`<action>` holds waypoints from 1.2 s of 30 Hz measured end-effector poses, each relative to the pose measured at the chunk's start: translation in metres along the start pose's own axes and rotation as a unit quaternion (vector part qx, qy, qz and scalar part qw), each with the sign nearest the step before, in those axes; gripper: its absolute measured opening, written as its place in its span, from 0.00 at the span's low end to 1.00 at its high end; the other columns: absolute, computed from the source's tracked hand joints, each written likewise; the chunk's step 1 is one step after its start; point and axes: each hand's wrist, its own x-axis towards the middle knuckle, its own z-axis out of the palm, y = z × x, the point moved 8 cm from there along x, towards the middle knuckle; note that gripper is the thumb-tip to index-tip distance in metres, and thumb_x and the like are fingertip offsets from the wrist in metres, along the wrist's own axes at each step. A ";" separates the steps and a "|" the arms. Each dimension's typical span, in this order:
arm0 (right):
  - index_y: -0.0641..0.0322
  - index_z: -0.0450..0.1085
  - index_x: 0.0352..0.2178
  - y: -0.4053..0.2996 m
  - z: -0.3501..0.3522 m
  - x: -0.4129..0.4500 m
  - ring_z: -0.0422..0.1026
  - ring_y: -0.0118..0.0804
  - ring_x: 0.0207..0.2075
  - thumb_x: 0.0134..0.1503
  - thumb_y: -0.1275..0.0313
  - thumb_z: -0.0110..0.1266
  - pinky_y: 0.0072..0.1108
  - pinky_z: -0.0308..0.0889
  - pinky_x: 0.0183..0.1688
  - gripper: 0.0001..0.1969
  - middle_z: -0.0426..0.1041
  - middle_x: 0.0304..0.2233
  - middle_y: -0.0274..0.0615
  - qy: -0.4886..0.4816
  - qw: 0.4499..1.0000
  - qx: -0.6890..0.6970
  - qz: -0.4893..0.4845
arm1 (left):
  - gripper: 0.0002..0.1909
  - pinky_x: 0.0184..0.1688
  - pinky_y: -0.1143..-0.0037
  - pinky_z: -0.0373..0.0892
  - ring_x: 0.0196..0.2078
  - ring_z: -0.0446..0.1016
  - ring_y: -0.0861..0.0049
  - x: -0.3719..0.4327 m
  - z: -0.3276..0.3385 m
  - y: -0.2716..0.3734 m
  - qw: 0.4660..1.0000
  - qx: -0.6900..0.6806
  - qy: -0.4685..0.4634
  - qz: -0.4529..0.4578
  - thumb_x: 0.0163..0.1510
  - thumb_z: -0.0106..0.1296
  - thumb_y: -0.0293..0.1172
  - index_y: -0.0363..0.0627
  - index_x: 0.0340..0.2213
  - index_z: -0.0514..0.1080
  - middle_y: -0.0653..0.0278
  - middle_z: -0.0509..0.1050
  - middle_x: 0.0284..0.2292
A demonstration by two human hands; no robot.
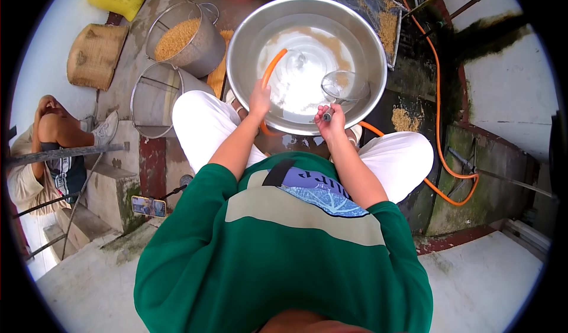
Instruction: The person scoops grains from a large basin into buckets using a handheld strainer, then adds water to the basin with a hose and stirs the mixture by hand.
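Observation:
My left hand (pixel 260 98) is closed around an orange hose (pixel 273 67), whose end points into a large, shiny metal basin (pixel 240 87) between my knees. Water lies in the basin, with brownish grain-like residue in it. My right hand (pixel 330 119) grips the handle of a round wire-mesh strainer (pixel 345 86) near the basin's close rim. The strainer's mesh head is over or in the water at the right side; its exact depth cannot be told. The hose passes below the basin and comes out at the right.
Left of the basin, a mesh basket (pixel 195 44) of grain stands beside another mesh basket (pixel 155 100). A grain-strewn tray (pixel 387 31) lies at the upper right. A person (pixel 57 151) sits at the left behind a metal rail (pixel 66 154). A phone (pixel 149 206) is mounted near my left elbow.

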 end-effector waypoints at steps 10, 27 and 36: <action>0.60 0.59 0.23 0.001 0.003 -0.002 0.65 0.31 0.21 0.49 0.70 0.41 0.22 0.64 0.24 0.06 0.67 0.24 0.43 0.009 1.000 -0.001 0.001 | 0.15 0.19 0.82 0.61 0.16 0.61 0.84 0.037 0.000 -0.064 0.992 -0.101 0.062 0.043 0.52 0.42 0.31 0.41 0.42 0.60 0.69 0.64 0.20; 0.60 0.58 0.23 -0.010 0.003 -0.001 0.63 0.31 0.20 0.48 0.71 0.42 0.22 0.62 0.22 0.05 0.63 0.19 0.39 0.004 0.999 0.025 -0.025 | 0.22 0.41 0.66 0.60 0.39 0.66 0.53 0.023 0.011 -0.051 0.998 0.014 -0.034 -0.052 0.52 0.34 0.44 0.35 0.32 0.66 0.45 0.69 0.32; 0.59 0.58 0.22 -0.009 0.001 0.005 0.63 0.31 0.20 0.48 0.70 0.42 0.22 0.63 0.22 0.05 0.63 0.19 0.39 -0.013 0.999 0.027 -0.019 | 0.22 0.41 0.65 0.60 0.39 0.65 0.51 0.021 0.012 -0.053 0.998 0.017 -0.033 -0.058 0.52 0.33 0.45 0.36 0.31 0.66 0.45 0.68 0.33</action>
